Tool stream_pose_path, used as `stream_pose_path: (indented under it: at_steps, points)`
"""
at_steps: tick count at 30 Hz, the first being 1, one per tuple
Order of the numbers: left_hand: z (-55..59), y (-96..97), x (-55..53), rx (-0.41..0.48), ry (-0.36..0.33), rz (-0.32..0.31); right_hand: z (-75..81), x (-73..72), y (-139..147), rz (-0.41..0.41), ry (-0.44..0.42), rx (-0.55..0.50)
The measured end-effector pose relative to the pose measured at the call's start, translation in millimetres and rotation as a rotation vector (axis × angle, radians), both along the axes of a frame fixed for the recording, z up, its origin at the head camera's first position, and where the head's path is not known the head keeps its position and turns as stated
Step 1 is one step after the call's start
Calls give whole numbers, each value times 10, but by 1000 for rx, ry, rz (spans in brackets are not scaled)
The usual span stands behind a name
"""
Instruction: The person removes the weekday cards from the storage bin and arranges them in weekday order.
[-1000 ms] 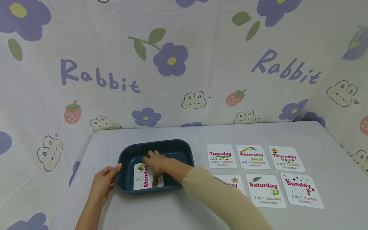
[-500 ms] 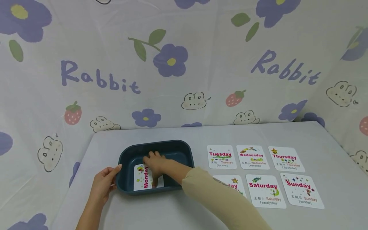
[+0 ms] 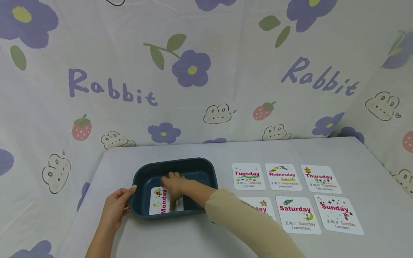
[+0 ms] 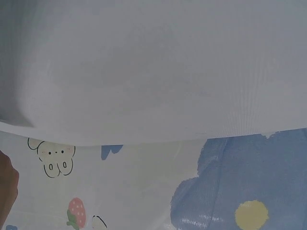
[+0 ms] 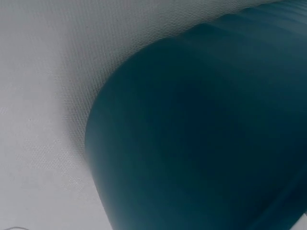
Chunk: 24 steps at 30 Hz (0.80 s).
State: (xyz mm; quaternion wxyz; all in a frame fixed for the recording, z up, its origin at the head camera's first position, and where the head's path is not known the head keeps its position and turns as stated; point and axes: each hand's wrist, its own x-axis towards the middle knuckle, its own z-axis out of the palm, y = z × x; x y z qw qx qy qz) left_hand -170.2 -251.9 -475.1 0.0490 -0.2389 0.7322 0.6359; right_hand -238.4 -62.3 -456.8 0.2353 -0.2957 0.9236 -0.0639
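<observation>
A dark blue-green plastic tray (image 3: 200, 166) with rounded corners stands on the left of the table. My left hand (image 3: 117, 200) grips its left rim, thumb on top and fingers against the outer side. Inside the tray lies a white card printed "Monday" (image 3: 156, 205), turned sideways. My right hand (image 3: 175, 188) reaches in over it, with fingers bent at the far edge and thumb at the near edge, pinching it. The hand covers the card's right part. The right wrist view is filled by the tray's wall (image 5: 192, 120). Whether more cards lie underneath cannot be seen.
Right of the tray lie cards in two rows: Tuesday (image 3: 248, 176), Wednesday (image 3: 284, 177) and Thursday (image 3: 321, 178) behind; Saturday (image 3: 297, 215), Sunday (image 3: 338, 214) and one partly hidden by the sleeve (image 3: 238, 211) in front. A printed cloth (image 3: 238, 71) hangs behind the table.
The Monday card has shifted slightly toward me under my right hand, whose fingers have drawn in a little. My left hand and the tray stay in place.
</observation>
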Motion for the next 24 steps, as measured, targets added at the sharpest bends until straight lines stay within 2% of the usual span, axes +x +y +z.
stream_pose_path:
  at_steps: [10,16,18,24]
  points:
    - [-15,5,9,-9,-2,6,-7,-19,36,-39,-60,-84]
    - [-21,-10,-6,-5,-5,-5,-3,5,29,-88,-127,-163]
    - [-21,-17,-9,-4,-4,-6,-5,37,11,-91,-112,-168]
    - [-16,-11,-6,-2,-7,-1,-29,117,-22,-21,29,-91]
